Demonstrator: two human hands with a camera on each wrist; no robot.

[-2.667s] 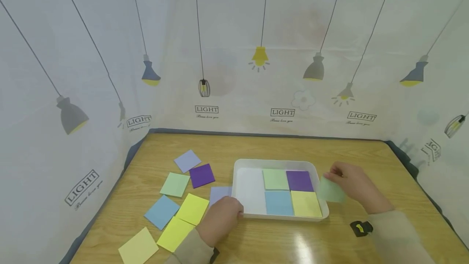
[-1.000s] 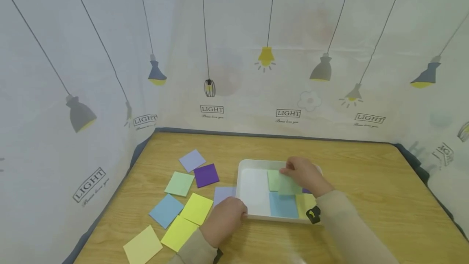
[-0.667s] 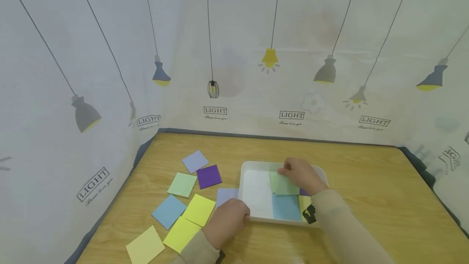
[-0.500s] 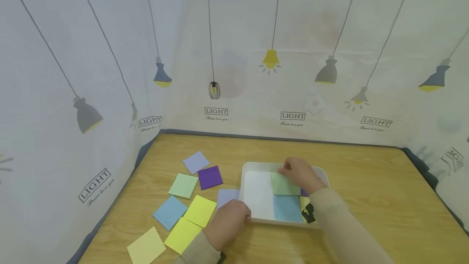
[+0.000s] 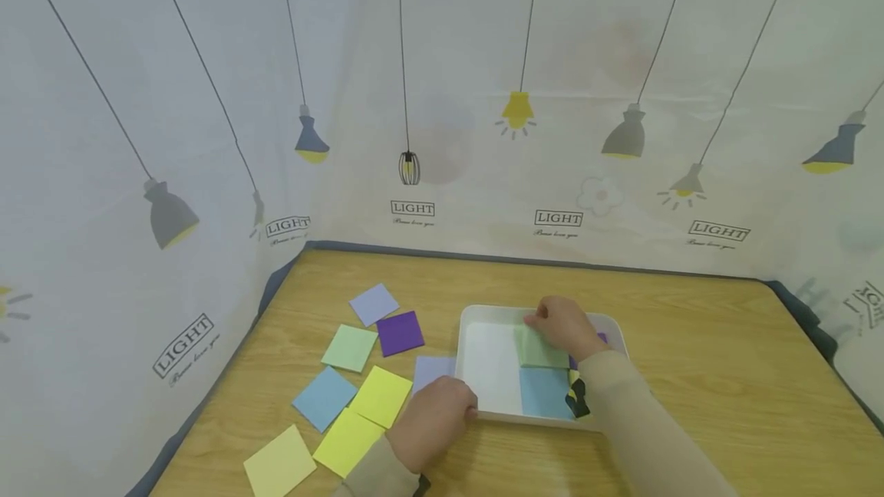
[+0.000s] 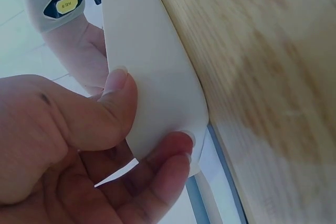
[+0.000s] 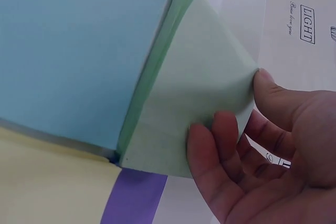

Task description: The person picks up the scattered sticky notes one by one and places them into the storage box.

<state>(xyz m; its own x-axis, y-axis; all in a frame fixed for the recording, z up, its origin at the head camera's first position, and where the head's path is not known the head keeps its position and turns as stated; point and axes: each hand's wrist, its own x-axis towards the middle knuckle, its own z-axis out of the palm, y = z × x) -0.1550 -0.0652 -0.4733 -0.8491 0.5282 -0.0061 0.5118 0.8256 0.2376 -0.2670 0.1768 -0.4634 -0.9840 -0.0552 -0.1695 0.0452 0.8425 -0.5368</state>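
My right hand (image 5: 569, 327) pinches a pale green sticky note (image 7: 197, 77) over the back middle of the white tray (image 5: 492, 363). In the right wrist view the note lies on a green stack (image 7: 149, 77), its edge close to the blue sticky notes (image 7: 73, 51). Yellow sticky notes (image 7: 47, 182) and purple ones (image 7: 134, 195) show beside them, partly hidden by my right arm in the head view. My left hand (image 5: 433, 419) grips the tray's front left corner, thumb and fingers on its white wall (image 6: 163, 77).
Left of the tray lie loose sticky notes: lilac (image 5: 374, 304), dark purple (image 5: 400, 333), green (image 5: 349, 347), blue (image 5: 324, 398), bright yellow (image 5: 382, 397) and pale yellow (image 5: 279, 462). Another lilac note (image 5: 433, 371) touches the tray's left side. A printed cloth (image 5: 476, 236) closes off the table's back.
My right hand has carried the green sticky note leftward from beside the tray and lowered it onto the green stack inside. My left hand has stayed on the tray corner.
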